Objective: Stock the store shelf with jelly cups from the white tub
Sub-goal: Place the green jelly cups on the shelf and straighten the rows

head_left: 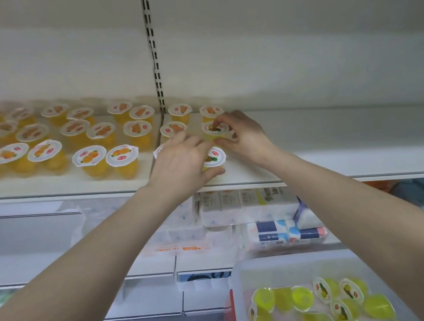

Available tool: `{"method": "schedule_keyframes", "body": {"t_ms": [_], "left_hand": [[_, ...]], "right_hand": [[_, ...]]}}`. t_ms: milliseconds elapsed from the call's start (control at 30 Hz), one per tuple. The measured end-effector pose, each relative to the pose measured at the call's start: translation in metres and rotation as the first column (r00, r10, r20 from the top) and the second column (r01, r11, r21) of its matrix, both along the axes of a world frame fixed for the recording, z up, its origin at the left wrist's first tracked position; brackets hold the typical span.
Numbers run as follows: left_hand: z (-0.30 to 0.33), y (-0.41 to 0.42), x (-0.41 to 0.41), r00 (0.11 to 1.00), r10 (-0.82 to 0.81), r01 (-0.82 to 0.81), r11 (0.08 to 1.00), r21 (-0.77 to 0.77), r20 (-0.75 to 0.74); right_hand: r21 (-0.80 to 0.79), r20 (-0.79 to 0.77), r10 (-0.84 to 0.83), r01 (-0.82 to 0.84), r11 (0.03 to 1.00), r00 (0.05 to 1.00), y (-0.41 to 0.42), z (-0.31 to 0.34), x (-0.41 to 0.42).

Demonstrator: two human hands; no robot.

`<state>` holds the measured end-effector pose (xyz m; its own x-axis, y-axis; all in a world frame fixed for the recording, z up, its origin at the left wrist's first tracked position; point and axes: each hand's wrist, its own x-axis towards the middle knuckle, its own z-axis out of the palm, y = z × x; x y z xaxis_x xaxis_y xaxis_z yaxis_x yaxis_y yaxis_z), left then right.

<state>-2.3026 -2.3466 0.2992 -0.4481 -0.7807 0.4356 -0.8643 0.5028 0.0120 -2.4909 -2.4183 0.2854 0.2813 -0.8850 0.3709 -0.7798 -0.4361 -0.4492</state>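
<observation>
White store shelf (344, 168) across frame middle | left hand (181, 162) grips pineapple jelly cup (213, 157) at shelf front edge | right hand (242, 131) pinches second cup (214, 128) just behind | white tub (239, 307) of yellow-green cups lower right | orange cups (89, 156) stocked at left

Location: a retail shop aisle. Indicators: white metal gondola shelving with a slotted upright (152, 45) between bays; a shelf (344, 168) carrying rows of identical sealed jelly cups (38, 147); a lower tier holding wrapped tissue packs (247, 204) in multiples; a white tub (237, 280) of loose cups below the shelves, at lower right.
</observation>
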Motion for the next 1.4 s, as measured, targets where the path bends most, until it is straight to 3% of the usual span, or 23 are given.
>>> {"method": "schedule_keyframes", "body": {"t_ms": [233, 433, 733, 867, 1067, 1233, 1400], "left_hand": [[-0.007, 0.000, -0.011, 1.000, 0.010, -0.012, 0.998, -0.066, -0.025], [0.000, 0.010, -0.012, 1.000, 0.008, -0.009, 0.997, -0.081, -0.013], [-0.019, 0.081, -0.048, 0.983, -0.133, 0.111, 0.979, -0.168, -0.124], [-0.061, 0.132, -0.067, 0.972, -0.191, 0.184, 0.981, -0.066, -0.139], [-0.150, 0.214, -0.085, 0.971, -0.173, 0.204, 0.961, 0.189, -0.167], [-0.201, 0.260, -0.095, 0.978, -0.157, 0.200, 0.899, 0.390, -0.138], [-0.221, 0.268, -0.095, 0.983, -0.177, 0.178, 0.901, 0.397, -0.039]], "right_hand": [[-0.044, -0.207, 0.070, -0.081, 0.996, 0.976, 0.003, 0.003, -0.021], [-0.105, -0.355, -0.002, -0.038, 0.994, 0.935, 0.025, 0.010, -0.046], [-0.219, -0.428, -0.109, 0.014, 0.976, 0.897, 0.126, -0.007, -0.110], [-0.184, -0.430, -0.091, 0.011, 0.983, 0.898, 0.195, -0.044, -0.133], [0.044, -0.460, 0.021, 0.000, 0.999, 0.887, 0.296, -0.133, -0.151], [0.317, -0.481, 0.121, 0.043, 0.947, 0.869, 0.352, -0.184, -0.159], [0.433, -0.498, 0.051, 0.198, 0.880, 0.865, 0.370, -0.203, -0.157]]}}
